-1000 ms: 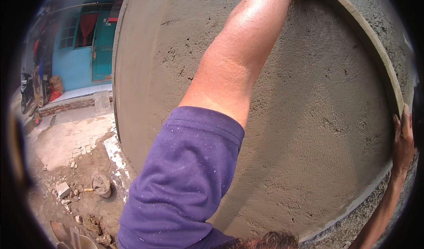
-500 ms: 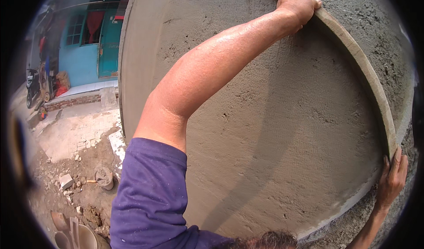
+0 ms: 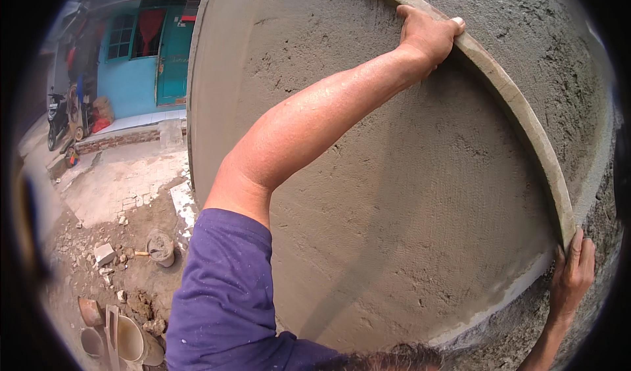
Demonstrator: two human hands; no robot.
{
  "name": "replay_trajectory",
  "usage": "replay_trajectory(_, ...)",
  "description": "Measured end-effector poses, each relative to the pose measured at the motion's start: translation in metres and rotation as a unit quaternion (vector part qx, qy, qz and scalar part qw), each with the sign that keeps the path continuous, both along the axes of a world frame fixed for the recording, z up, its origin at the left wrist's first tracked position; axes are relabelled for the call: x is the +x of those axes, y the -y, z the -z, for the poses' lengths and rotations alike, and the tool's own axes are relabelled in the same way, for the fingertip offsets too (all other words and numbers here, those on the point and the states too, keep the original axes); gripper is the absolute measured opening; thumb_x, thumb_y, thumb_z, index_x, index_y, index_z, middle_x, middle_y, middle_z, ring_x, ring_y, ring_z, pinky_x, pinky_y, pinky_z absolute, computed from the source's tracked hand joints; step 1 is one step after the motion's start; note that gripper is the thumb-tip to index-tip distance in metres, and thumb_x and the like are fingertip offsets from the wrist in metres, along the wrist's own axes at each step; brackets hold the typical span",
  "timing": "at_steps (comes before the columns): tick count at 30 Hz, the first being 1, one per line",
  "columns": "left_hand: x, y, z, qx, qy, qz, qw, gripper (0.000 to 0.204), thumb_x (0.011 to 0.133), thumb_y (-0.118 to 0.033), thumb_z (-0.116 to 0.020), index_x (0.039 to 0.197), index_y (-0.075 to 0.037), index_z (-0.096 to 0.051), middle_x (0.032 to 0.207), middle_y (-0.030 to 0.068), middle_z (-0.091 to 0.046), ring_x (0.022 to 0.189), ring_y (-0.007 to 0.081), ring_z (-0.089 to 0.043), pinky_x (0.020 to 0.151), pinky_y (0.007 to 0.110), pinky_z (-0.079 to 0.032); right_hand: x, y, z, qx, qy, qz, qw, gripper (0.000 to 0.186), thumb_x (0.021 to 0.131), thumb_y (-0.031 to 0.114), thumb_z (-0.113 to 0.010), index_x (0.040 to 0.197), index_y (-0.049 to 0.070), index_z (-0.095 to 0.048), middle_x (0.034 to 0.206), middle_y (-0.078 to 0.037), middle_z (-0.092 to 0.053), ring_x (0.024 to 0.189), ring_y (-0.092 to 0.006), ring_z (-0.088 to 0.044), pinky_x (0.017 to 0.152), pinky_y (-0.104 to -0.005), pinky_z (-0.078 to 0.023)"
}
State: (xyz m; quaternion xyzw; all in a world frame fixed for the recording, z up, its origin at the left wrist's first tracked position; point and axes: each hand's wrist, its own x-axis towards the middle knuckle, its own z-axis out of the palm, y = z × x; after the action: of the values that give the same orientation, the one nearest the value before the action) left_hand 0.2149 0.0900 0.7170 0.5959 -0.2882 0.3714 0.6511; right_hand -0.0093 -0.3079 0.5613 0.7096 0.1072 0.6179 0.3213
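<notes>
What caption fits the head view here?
Left hand and right hand press a long grey straightedge board against a wet grey plastered wall.

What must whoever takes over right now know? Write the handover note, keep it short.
Left hand: clamped on the upper end of the straightedge.
Right hand: grips its lower end.
Things: the straightedge lies flat against the plastered wall; a small bucket stands on the ground at the lower left.
Done: plaster on the left of the straightedge looks evened out.
Left: plaster to its right and along the bottom is rough and looks unlevelled.
</notes>
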Motion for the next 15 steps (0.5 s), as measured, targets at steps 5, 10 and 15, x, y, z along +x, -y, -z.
replay_trajectory(5, -0.018, 0.031, 0.039, 0.017, 0.025, -0.049, 0.998, 0.102, 0.094, -0.034, -0.069, 0.142, 0.022, 0.001, 0.126, 0.0358, -0.047, 0.119, 0.0355, -0.056, 0.096, 0.039, -0.049, -0.006, 0.047, 0.041, 0.034, 0.044, 0.014, 0.998, 0.062, 0.084, 0.001, -0.077, 0.142, 0.000, -0.056, 0.100, -0.014, -0.058, 0.087, -0.0322, -0.061, 0.073, -0.0462, -0.050)
replay_trajectory(10, -0.017, 0.007, -0.050, -0.002, 0.031, -0.019, 0.999, 0.081, 0.093, -0.031, -0.072, 0.137, 0.022, -0.029, 0.113, 0.0301, -0.062, 0.092, 0.0290, -0.069, 0.081, 0.038, -0.060, 0.005, 0.035, -0.044, -0.009, 0.085, 0.045, 0.995, 0.057, 0.089, 0.006, -0.076, 0.143, 0.005, -0.058, 0.113, -0.016, -0.065, 0.098, -0.0343, -0.067, 0.083, -0.0446, -0.056)
replay_trajectory(15, 0.002, -0.044, -0.141, 0.017, 0.097, -0.049, 0.994, 0.056, 0.093, -0.032, -0.073, 0.120, 0.014, -0.055, 0.098, 0.0205, -0.066, 0.076, 0.0224, -0.067, 0.068, 0.037, -0.057, 0.057, 0.000, -0.140, 0.047, 0.135, 0.051, 0.988, 0.048, 0.095, 0.017, -0.072, 0.141, 0.007, -0.061, 0.136, -0.016, -0.065, 0.115, -0.0318, -0.069, 0.097, -0.0425, -0.059)
